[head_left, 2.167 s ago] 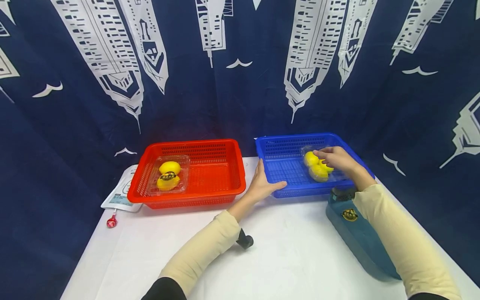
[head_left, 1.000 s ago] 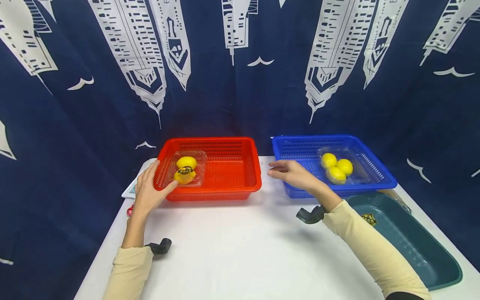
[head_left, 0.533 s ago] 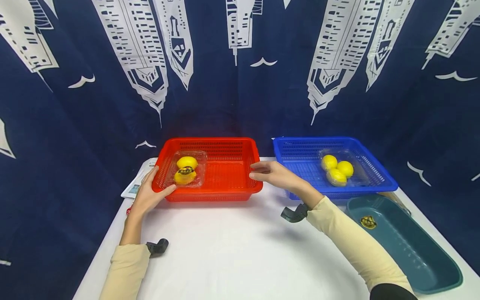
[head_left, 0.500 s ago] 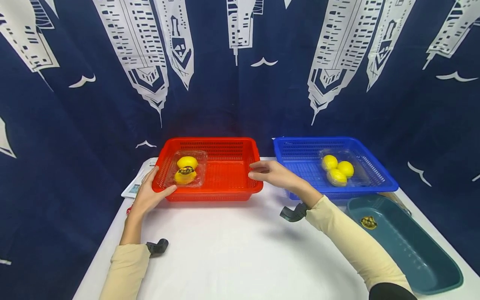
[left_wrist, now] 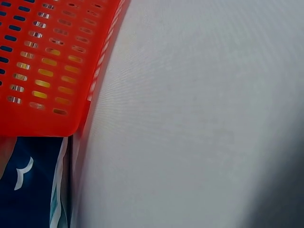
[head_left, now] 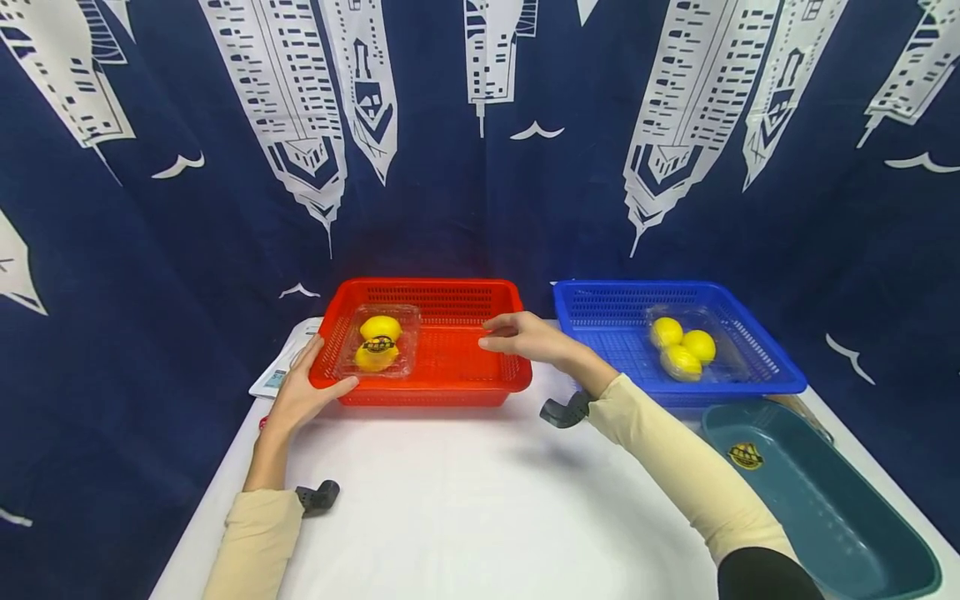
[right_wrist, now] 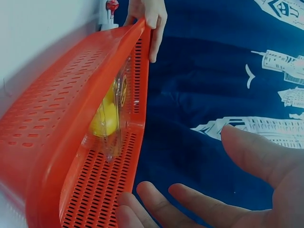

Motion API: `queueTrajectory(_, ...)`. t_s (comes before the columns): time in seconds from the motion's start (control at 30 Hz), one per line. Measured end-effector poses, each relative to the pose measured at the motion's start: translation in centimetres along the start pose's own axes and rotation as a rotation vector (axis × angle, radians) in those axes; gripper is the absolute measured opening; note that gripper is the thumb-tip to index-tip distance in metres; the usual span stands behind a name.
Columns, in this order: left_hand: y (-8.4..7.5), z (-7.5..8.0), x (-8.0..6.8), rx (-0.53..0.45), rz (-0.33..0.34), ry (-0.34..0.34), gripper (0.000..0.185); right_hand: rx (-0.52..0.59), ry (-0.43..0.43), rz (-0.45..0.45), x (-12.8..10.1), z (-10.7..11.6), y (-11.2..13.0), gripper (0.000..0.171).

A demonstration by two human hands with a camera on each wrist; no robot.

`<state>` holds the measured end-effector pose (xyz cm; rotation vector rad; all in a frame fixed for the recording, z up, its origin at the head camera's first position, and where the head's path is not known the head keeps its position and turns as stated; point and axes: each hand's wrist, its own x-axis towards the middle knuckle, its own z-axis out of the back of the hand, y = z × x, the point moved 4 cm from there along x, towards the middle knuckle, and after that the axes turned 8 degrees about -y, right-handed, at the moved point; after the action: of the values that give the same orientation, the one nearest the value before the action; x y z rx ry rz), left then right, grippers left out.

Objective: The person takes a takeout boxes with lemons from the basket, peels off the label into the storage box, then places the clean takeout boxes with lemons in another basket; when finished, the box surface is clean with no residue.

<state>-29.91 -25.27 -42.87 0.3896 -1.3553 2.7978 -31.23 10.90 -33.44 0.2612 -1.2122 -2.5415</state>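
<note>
At the left front corner of the red basket [head_left: 435,396], my left hand [head_left: 298,398] rests with its fingers along the outer side and its thumb spread by the front rim. My right hand [head_left: 528,337] hovers over the basket's right end, fingers loosely extended, holding nothing; the right wrist view shows its thumb and fingertips apart. Inside the red basket, on the left, lies a clear plastic box [head_left: 408,333] with two lemons [head_left: 380,328] and a dark label. The left wrist view shows mostly the basket's slotted wall [left_wrist: 57,57] and white tabletop.
A blue basket [head_left: 607,333] on the right holds another clear box with three lemons [head_left: 681,362]. In front of it lies a teal tray [head_left: 810,492] with a gold label. A white packet [head_left: 281,371] and a red lollipop [right_wrist: 112,4] are at the left edge.
Both hands have left the blue basket: my left hand moved left to the red basket's corner, my right hand moved left over its right end. The lemon box stays in the blue basket.
</note>
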Motion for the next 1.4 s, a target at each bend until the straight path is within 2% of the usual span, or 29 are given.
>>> queueTrajectory(0.17,0.2,0.1,-0.1,-0.006,0.015,0.0,0.104,0.022,0.019,-0.021,1.5,-0.4,0.4,0.054)
queueTrajectory(0.37,0.5,0.3,-0.2,-0.017,0.028,-0.006,0.104,0.128,0.06,-0.018,4.0,-1.6,1.4,0.055)
queueTrajectory(0.6,0.5,0.0,-0.2,-0.025,0.018,0.002,0.103,0.215,0.063,-0.097,7.0,-3.1,1.1,0.058)
queueTrajectory(0.83,0.5,0.1,-0.2,-0.021,0.023,-0.004,0.101,0.359,0.048,-0.145,10.0,-4.1,0.4,0.059)
queueTrajectory(1.17,0.3,-0.3,-0.1,-0.018,0.012,-0.003,0.102,0.501,-0.003,-0.212,12.4,-5.2,-0.6,0.057)
queueTrajectory(1.4,0.2,-0.5,-0.1,-0.016,0.015,-0.016,0.101,0.613,0.004,-0.247,13.1,-6.9,-1.0,0.05)
